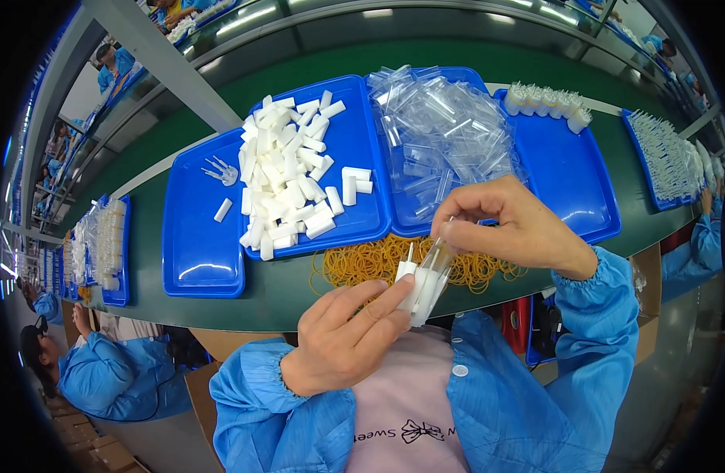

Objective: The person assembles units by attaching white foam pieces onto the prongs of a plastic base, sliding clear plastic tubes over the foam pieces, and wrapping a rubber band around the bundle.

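Observation:
In front of my chest, my left hand point(353, 333) grips a small bunch of white plastic pieces point(410, 290), one with a thin stem sticking up. My right hand point(514, 229), fingers pinched, holds the upper end of a clear plastic sleeve point(436, 257). The sleeve's lower end is against the white pieces; whether it is around or beside them I cannot tell. Just beyond my hands lies a pile of yellow rubber bands point(354, 264). Behind it, one blue tray point(354, 130) bears many white blocks point(283, 169), and another holds a heap of clear sleeves point(449, 126).
At the left, a blue tray point(201, 272) carries a few white pieces. A right-hand blue tray point(575, 185) has white bundles point(547, 102) along its far edge. Another tray of thin pale parts point(662, 154) stands farther right on the green table point(283, 303). Co-workers sit on both sides.

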`<act>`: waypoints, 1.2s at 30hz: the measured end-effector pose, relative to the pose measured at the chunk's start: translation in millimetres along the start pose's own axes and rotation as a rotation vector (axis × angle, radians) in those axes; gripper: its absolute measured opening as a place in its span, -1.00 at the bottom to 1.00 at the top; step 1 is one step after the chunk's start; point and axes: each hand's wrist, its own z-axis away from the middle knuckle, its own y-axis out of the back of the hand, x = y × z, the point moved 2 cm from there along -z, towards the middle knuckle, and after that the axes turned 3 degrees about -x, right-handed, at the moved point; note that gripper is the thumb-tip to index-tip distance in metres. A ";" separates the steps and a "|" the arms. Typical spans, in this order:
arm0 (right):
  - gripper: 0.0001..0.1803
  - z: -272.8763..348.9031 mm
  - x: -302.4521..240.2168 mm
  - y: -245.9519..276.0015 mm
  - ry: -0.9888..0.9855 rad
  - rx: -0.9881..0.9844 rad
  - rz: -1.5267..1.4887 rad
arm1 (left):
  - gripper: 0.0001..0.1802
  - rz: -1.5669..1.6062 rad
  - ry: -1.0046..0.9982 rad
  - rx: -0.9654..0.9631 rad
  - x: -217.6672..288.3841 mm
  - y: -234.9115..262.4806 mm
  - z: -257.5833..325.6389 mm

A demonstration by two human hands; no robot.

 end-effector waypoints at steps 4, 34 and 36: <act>-0.78 -2.3 5.0 -1.6 0.003 -0.012 -0.026 | -0.83 0.097 -0.006 -0.002 -4.4 -5.6 3.4; -0.81 5.4 24.9 -14.9 0.045 0.163 -0.134 | -0.62 0.157 0.084 0.217 -17.9 -26.5 18.0; -0.81 4.6 29.6 -17.3 0.091 0.208 -0.121 | -0.64 0.158 0.089 0.233 -19.8 -25.9 20.6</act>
